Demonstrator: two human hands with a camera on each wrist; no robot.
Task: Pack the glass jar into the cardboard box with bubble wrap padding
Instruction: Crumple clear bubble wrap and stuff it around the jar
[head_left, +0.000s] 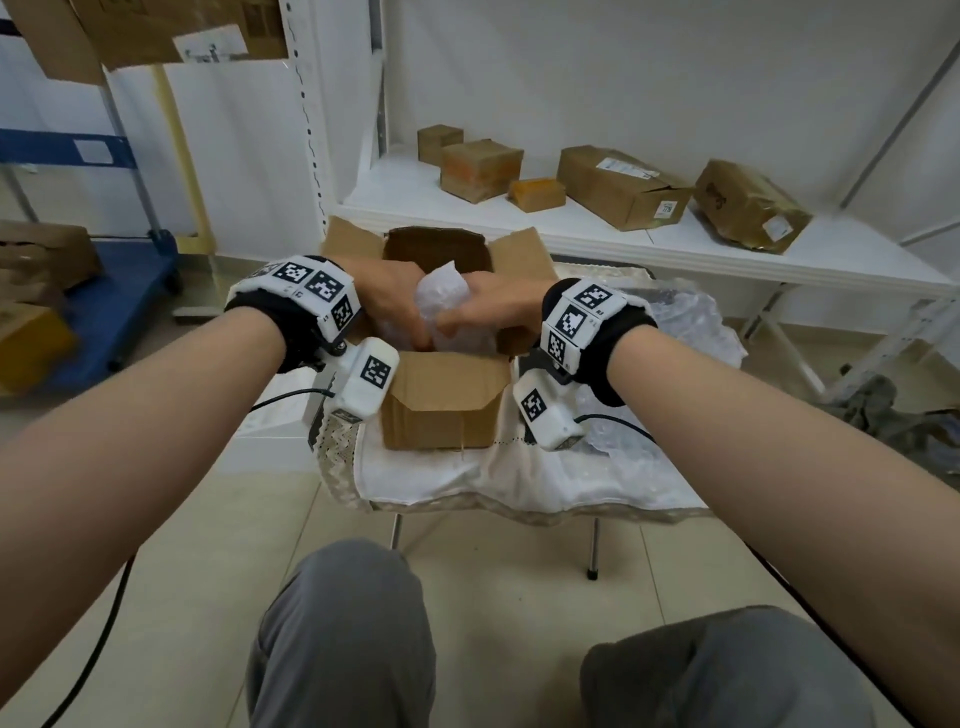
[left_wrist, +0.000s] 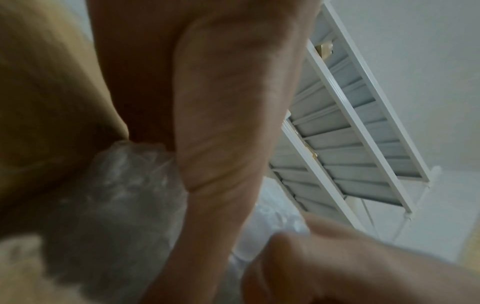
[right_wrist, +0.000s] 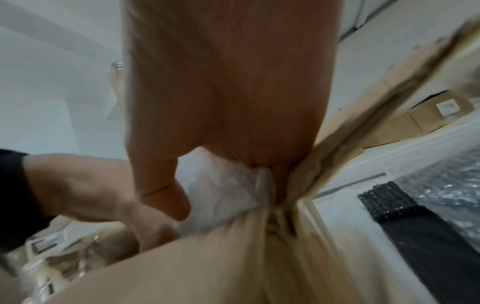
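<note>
An open cardboard box stands on a cloth-covered stool with its flaps spread. A bundle of bubble wrap sticks up out of the box mouth; the glass jar itself is hidden inside the wrap. My left hand grips the bundle from the left and my right hand grips it from the right, both partly inside the box. In the left wrist view the bubble wrap lies against my palm. In the right wrist view my thumb presses the bubble wrap beside the box flap.
Loose bubble wrap lies on the stool to the right of the box. A white shelf behind holds several cardboard parcels. A blue cart with boxes stands at the left. My knees are below the stool.
</note>
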